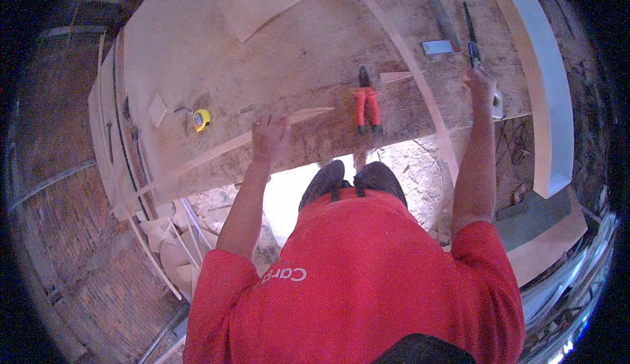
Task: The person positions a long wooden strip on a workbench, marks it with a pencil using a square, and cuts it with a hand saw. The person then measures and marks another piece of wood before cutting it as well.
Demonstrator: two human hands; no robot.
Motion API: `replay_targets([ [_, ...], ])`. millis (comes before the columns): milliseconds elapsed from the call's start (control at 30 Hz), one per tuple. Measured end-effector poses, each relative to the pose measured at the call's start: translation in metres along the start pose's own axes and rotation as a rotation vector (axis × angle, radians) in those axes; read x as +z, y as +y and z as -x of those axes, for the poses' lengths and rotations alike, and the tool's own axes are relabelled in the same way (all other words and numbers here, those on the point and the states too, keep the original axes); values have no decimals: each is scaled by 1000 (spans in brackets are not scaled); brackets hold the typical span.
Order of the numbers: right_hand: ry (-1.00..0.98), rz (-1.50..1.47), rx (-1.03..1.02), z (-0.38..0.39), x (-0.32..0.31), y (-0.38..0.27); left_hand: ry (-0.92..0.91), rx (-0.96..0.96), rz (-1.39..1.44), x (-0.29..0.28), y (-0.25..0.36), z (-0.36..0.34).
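Right hand (480, 83) holds a slim tool (472, 41), perhaps bladed, pointing lengthwise away.

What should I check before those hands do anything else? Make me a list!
1. Left hand at the pale wood strip: ok.
2. Right hand on the long dark tool: ok.
3. Tool's tip pointing away from the body: ok.
4. Space between the hands clear: not ok, red-handled pliers lie there.
5. Yellow tape measure apart from the left hand: ok.
6. Firm grip on the tool: cannot tell.
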State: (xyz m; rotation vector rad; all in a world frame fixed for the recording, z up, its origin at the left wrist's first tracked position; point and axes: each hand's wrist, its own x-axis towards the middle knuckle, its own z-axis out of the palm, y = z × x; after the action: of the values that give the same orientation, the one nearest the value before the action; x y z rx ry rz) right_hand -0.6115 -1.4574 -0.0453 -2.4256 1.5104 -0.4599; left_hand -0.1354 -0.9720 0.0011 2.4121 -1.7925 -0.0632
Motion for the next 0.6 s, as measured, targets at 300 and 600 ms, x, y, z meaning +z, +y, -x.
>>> replay_targets([
  [300,-141,121,562,-63,-19,-157,28,-126,309,-33,7,0],
  [600,-53,-288,545,-74,-3,-114,87,-42,299,-32,-3,5],
])
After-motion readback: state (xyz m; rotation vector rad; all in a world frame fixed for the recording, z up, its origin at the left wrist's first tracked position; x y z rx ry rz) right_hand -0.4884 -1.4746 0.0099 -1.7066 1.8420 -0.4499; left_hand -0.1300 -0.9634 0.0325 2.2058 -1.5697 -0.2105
